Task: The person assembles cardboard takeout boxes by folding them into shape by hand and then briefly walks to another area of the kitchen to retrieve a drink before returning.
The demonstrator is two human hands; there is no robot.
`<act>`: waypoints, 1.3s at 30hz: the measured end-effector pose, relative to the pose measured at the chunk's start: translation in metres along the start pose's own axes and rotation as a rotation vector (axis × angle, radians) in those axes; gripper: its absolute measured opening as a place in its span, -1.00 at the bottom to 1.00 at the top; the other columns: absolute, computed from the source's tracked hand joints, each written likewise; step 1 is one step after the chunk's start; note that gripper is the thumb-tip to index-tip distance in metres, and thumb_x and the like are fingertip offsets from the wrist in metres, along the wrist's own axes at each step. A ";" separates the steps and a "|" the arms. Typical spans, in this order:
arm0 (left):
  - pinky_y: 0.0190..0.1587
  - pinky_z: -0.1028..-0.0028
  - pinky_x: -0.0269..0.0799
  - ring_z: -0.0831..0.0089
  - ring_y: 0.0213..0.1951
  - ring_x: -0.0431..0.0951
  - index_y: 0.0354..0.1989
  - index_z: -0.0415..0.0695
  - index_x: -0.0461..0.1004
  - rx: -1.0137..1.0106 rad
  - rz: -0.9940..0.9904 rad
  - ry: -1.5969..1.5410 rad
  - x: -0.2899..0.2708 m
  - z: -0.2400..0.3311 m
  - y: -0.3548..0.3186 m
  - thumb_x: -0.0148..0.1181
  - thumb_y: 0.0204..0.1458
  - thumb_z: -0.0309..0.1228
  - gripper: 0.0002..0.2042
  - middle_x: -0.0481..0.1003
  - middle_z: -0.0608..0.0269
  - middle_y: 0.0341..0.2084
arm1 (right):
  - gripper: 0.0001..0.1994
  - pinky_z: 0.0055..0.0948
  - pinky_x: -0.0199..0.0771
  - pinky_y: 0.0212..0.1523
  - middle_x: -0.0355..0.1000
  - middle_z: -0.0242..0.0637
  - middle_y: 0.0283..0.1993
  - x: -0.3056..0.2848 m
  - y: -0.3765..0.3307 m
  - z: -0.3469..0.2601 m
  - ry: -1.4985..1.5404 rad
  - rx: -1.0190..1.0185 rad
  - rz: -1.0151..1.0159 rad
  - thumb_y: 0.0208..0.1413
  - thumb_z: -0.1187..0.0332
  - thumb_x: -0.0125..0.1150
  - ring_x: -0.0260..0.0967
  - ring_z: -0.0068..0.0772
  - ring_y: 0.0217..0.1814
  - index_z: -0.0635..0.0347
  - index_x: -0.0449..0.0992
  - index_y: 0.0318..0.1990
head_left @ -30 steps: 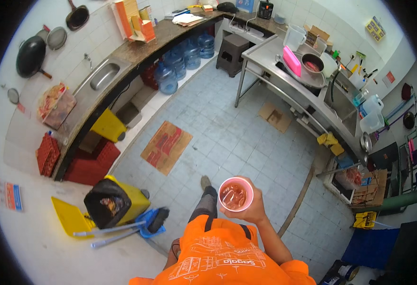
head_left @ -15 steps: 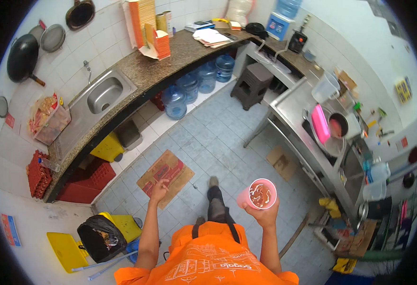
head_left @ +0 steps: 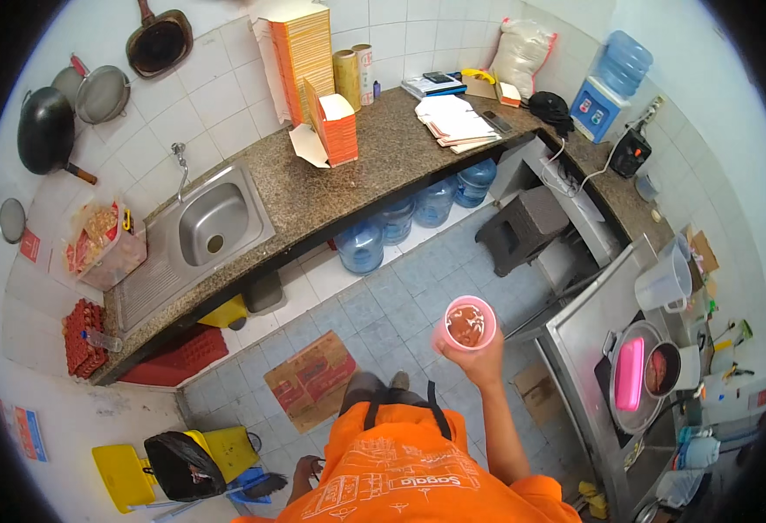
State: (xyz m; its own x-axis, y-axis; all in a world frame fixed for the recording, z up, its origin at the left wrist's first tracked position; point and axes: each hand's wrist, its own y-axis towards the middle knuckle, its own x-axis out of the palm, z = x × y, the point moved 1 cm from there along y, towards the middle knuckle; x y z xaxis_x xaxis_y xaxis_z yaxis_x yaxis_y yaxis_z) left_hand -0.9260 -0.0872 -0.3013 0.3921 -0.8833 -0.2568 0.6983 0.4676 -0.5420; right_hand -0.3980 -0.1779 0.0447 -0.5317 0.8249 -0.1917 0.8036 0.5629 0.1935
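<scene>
A pink cup (head_left: 443,338) is held upright in front of me by my right hand (head_left: 482,360), fingers wrapped round its side. Reddish-brown liquid (head_left: 466,325) with shiny highlights shows inside it. Low beside my orange shirt, my left hand (head_left: 309,471) hangs with loosely parted fingers and nothing visible in them; part of it is in shadow. A flattened cardboard sheet (head_left: 311,381) lies on the floor between that hand and the counter.
Ahead runs a granite counter (head_left: 374,157) with a steel sink (head_left: 217,218) and stacked orange-edged boxes (head_left: 339,131). Water jugs (head_left: 361,248) stand beneath. A dark stool (head_left: 522,228) is near the steel table (head_left: 575,349) at right. An open yellow bin (head_left: 230,449) stands lower left.
I have moved forward, nearer the counter. The cup in my right hand now sits farther up the view. My left hand has dropped back beside my body.
</scene>
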 end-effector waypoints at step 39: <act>-0.37 0.35 0.56 0.39 -0.48 0.61 -0.03 -0.22 0.54 -0.017 -0.127 0.491 -0.123 0.279 0.602 0.28 -0.03 -0.48 -0.67 0.62 0.13 -0.45 | -0.38 -0.38 0.41 0.16 0.46 -0.30 0.07 -0.165 0.501 0.314 -0.032 0.228 0.866 -0.14 0.49 0.48 0.43 -0.39 0.11 0.22 0.39 0.15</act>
State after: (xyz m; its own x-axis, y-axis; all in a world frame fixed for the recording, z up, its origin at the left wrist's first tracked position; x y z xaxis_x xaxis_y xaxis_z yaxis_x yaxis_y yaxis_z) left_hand -0.3873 0.3123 -0.3723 -0.0263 -0.8466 -0.5316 0.7107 0.3582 -0.6055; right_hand 0.1761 -0.0477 -0.1291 0.2904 0.9522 -0.0947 0.9552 -0.2826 0.0875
